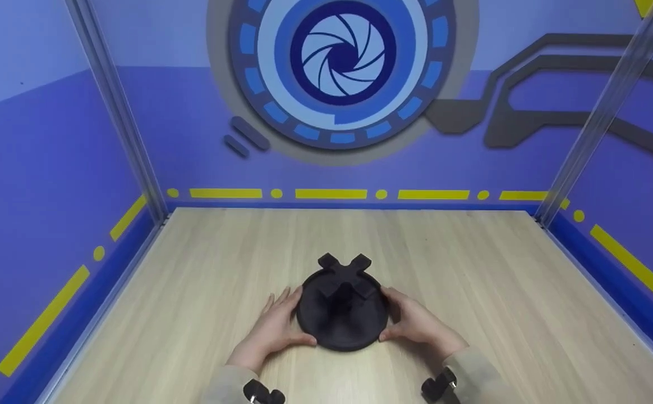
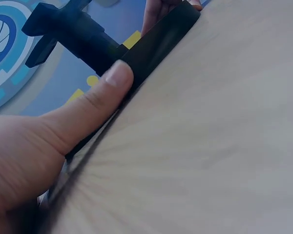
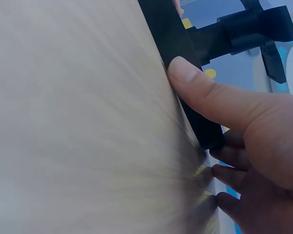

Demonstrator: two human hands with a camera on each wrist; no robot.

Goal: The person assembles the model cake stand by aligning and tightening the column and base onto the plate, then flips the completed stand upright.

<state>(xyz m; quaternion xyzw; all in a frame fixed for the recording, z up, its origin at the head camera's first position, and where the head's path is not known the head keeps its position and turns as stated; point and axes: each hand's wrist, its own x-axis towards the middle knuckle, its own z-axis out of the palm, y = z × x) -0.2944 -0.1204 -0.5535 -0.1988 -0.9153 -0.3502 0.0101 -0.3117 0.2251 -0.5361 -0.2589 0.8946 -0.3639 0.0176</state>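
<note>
A black round base (image 1: pixel 342 335) lies on the wooden table, near its front middle. From its centre rises a short post (image 2: pixel 93 46), topped by a cross-shaped head (image 1: pixel 346 271) with several stubby arms. My left hand (image 1: pixel 276 325) grips the left side of the base, thumb at the near rim and fingers round the far left. On the opposite side, my right hand (image 1: pixel 416 324) holds the rim the same way. In the right wrist view, the right thumb (image 3: pixel 185 73) presses the base's side wall, low by the table, while the fingertips (image 3: pixel 224 200) reach down to the tabletop.
The light wooden table (image 1: pixel 220 247) extends behind and to both sides of the base. Blue printed panels (image 1: pixel 192 140) with yellow dashes enclose it at the back and sides. Metal posts (image 1: pixel 119 106) stand at the back corners. Dark straps (image 1: pixel 262 391) sit on both sleeves.
</note>
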